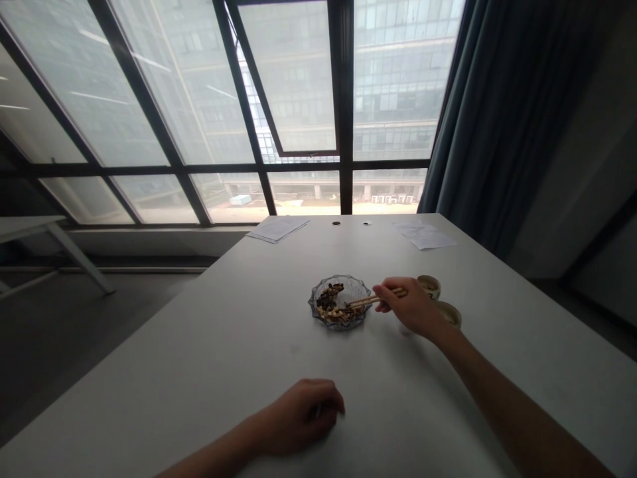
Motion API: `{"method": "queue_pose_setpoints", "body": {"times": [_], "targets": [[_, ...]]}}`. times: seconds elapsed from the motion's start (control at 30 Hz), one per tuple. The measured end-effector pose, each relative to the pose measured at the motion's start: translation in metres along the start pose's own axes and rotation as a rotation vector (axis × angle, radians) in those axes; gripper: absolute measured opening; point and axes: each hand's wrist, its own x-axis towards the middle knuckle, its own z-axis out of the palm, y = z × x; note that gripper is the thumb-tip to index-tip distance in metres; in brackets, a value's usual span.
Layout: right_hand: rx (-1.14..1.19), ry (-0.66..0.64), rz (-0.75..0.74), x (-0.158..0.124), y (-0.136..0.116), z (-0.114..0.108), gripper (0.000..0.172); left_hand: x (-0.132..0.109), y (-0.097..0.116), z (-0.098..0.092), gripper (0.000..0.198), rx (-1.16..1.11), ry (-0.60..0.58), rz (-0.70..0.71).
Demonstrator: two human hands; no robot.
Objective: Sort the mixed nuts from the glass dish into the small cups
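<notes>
My right hand (405, 305) grips a pair of chopsticks (368, 301), their tips among the food bits in a clear glass dish (344, 280) with a scalloped rim. Dark brown pieces (328, 295) sit toward the dish's left side, and paler tan pieces (336, 314) lie along its near side; their kind is too small to tell. Two small bowls, a far one (432, 284) and a nearer one (452, 313), stand just beyond my right hand, which partly hides them. My left hand (306, 415) rests on the table nearer to me, fingers curled in, with nothing visible in it.
The white table (239, 345) runs toward the windows. A stack of papers (279, 229) lies at its far left, loose sheets (425, 234) at its far right. Between them is a round hole (336, 224). A blue curtain (478, 146) hangs at right; another table (30, 228) stands at left.
</notes>
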Motion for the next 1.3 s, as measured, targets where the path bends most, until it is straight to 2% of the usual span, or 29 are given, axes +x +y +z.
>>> {"method": "queue_pose_setpoints", "body": {"times": [0.3,0.63,0.9,1.03,1.2,1.3], "targets": [[0.008,0.029,0.016,0.002,0.005,0.001,0.04,0.0,0.003,-0.001,0.024,-0.007,0.004,0.01],[0.111,0.154,0.074,0.008,0.017,0.005,0.046,0.0,0.001,0.0,0.025,-0.008,0.001,0.007],[0.143,0.248,0.075,0.009,0.019,-0.006,0.05,0.0,0.002,-0.001,0.023,-0.004,-0.005,-0.002],[0.13,0.231,0.067,0.009,0.018,-0.006,0.05,0.001,0.004,-0.002,0.022,0.014,-0.021,-0.01],[0.094,0.094,0.066,0.009,0.019,-0.004,0.046,0.001,0.003,-0.001,0.023,0.016,-0.004,-0.002],[0.116,0.123,0.08,0.009,0.02,-0.005,0.047,0.001,0.002,-0.001,0.024,0.014,-0.006,0.005]]}}
